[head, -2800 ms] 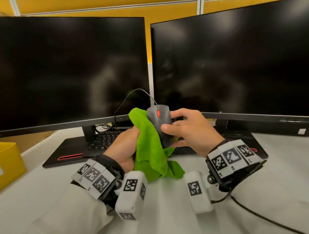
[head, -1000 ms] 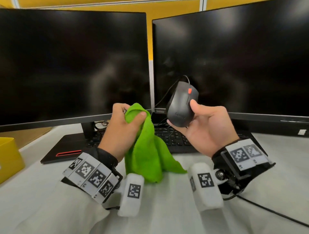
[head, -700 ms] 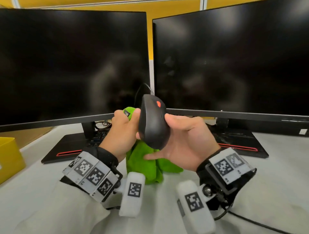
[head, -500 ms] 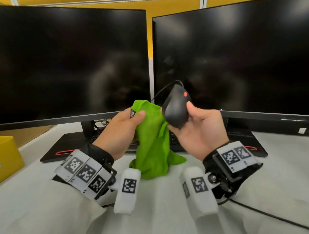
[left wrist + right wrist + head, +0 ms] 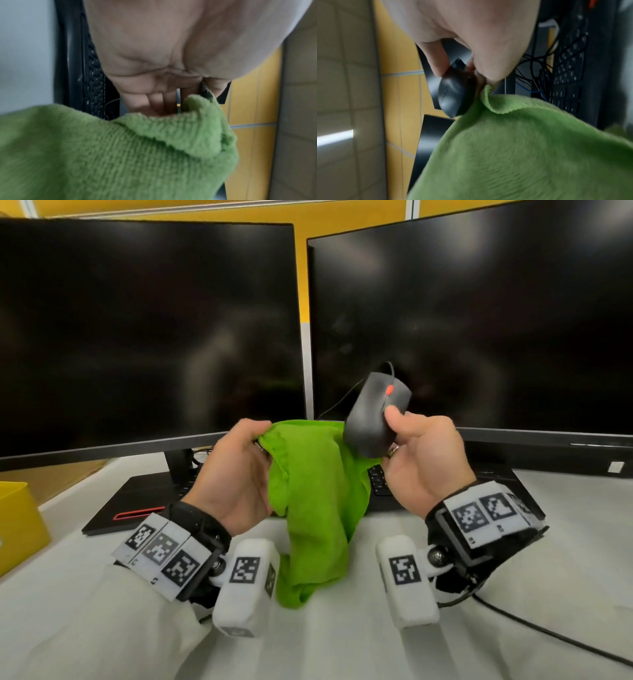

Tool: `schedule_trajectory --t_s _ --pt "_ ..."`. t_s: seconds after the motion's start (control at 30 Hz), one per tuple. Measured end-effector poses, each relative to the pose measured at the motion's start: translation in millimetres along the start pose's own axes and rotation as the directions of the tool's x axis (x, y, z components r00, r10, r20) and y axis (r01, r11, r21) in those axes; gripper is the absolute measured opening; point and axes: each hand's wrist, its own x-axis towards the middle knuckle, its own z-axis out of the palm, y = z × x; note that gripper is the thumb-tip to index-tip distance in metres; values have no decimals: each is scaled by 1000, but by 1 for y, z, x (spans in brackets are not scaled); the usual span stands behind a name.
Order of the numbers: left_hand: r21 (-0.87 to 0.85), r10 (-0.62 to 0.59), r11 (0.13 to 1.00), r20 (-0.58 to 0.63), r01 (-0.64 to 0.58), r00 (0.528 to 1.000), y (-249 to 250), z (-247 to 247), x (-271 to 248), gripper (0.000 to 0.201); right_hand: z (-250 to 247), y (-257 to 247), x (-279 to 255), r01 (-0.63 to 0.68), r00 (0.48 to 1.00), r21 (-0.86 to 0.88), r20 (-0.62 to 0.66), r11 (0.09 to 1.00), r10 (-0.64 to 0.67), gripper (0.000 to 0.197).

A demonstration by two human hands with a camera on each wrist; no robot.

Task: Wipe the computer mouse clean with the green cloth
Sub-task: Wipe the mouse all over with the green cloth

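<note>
A black wired computer mouse [image 5: 375, 416] with a red scroll wheel is held up in front of the right monitor. My right hand [image 5: 419, 460] grips it, thumb on top, fingers behind; it also shows in the right wrist view as the mouse [image 5: 455, 94]. The green cloth [image 5: 318, 501] hangs between my hands, its lower end near the table. My left hand [image 5: 239, 470] pinches the cloth's top left corner; its upper edge reaches the mouse's lower left side. In the left wrist view the cloth [image 5: 120, 155] fills the lower frame under curled fingers [image 5: 147, 100].
Two dark monitors, left monitor [image 5: 137, 330] and right monitor [image 5: 479, 320], stand close behind. A black keyboard [image 5: 376, 484] lies under my hands. A yellow box [image 5: 17, 525] sits at the left edge. A black cable [image 5: 548, 635] runs over the white table [image 5: 342, 645] at the right.
The mouse has risen and moved right, off the cloth's middle. My left hand has spread the cloth wider, so that it hangs longer between my hands.
</note>
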Motion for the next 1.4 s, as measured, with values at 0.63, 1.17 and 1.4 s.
schedule_trajectory --t_s 0.63,1.17,1.4 --pt "236 266 945 -142 -228 954 -36 9 16 56 9 35 -16 199 943 -598 333 776 15 22" --pt "227 264 952 -277 -205 924 -28 5 13 46 7 27 -11 -115 932 -782 128 613 338 38" --pt "268 302 941 -390 -207 870 -29 4 17 33 7 18 -9 -135 967 -423 139 896 212 31"
